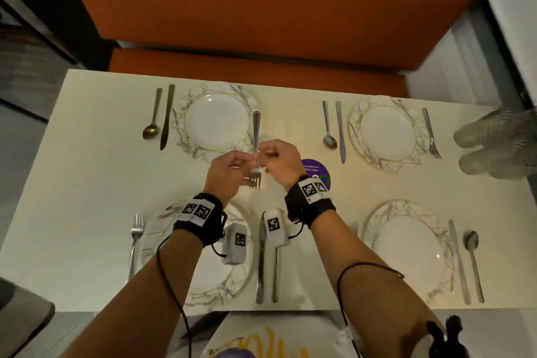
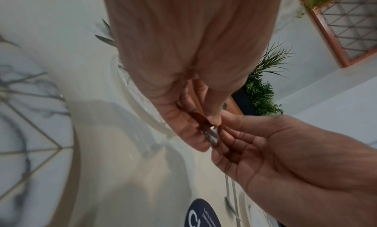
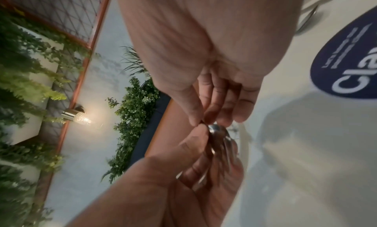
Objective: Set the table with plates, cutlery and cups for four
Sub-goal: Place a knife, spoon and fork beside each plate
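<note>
Both hands — left hand (image 1: 229, 168), right hand (image 1: 279, 161) — pinch one fork (image 1: 255, 139) above the tabletop (image 1: 87, 171), beside the far-left plate (image 1: 216, 120). Left wrist view: fingers (image 2: 189, 133) curl round its neck. Right wrist view: thumb and fingertips (image 3: 195, 117) clamp the fork's head (image 3: 219, 133) — tines blurred.

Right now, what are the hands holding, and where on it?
Both the left hand and right hand pinch one fork at its neck, just above the tines.

Four plates (image 1: 388, 132) on table (image 1: 87, 171) (paired).
</note>
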Available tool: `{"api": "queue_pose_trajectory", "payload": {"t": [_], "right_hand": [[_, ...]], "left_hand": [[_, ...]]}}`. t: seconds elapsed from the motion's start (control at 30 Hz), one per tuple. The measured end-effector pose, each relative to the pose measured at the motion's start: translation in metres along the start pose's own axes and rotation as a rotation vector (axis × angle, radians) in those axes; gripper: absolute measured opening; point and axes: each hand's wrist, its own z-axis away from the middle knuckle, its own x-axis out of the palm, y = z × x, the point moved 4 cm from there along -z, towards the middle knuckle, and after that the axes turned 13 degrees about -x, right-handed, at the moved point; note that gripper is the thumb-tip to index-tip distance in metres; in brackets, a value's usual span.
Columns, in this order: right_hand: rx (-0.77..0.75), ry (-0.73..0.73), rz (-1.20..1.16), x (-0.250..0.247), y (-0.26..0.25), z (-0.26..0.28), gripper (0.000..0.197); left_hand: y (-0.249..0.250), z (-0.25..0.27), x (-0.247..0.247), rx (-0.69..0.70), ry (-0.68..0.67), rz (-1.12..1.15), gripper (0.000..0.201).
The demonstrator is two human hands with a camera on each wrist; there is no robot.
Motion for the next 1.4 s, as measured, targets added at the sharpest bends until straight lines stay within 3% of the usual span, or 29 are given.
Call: {"api": "queue_pose_trajectory", "payload": {"t": [0.1, 0.2, 0.33, 0.53, 0.73, 0.97, 1.07, 1.17, 1.4], "right_hand": [[0.038, -0.054, -0.07, 0.009, -0.007, -0.023, 0.018], [0.075, 0.04, -0.056, 0.002, -0.006, -0.053, 0.016], [0.138, 0.174, 0.139, -0.016, 0.014, -0.093, 0.02], [0.203, 0.195, 0.336, -0.023, 0.029, -0.118, 0.019], [0.153, 0.177, 0.442, -0.019, 0.035, -0.126, 0.016], [0.168, 0.216, 0.398, -0.02, 0.035, -0.128, 0.014], [0.088, 0.211, 0.447, -0.02, 0.035, -0.122, 0.027], [-0.066, 0.066, 0.618, -0.015, 0.039, -0.12, 0.048], [-0.1, -0.002, 0.603, -0.011, 0.039, -0.11, 0.052]], "left_hand": [[0.003, -0.01, -0.016, 0.0, 0.043, -0.035, 0.015], [0.005, -0.02, -0.029, 0.003, 0.057, -0.16, 0.013], [0.002, -0.03, -0.046, -0.01, 0.083, -0.26, 0.011], [-0.009, -0.038, -0.054, -0.054, 0.096, -0.294, 0.01], [-0.014, -0.037, -0.049, -0.084, 0.088, -0.319, 0.011], [-0.016, -0.035, -0.048, -0.095, 0.095, -0.34, 0.011], [-0.016, -0.035, -0.048, -0.098, 0.095, -0.35, 0.012], [-0.017, -0.034, -0.049, -0.104, 0.094, -0.35, 0.012], [-0.02, -0.03, -0.05, -0.102, 0.094, -0.387, 0.012]]}}
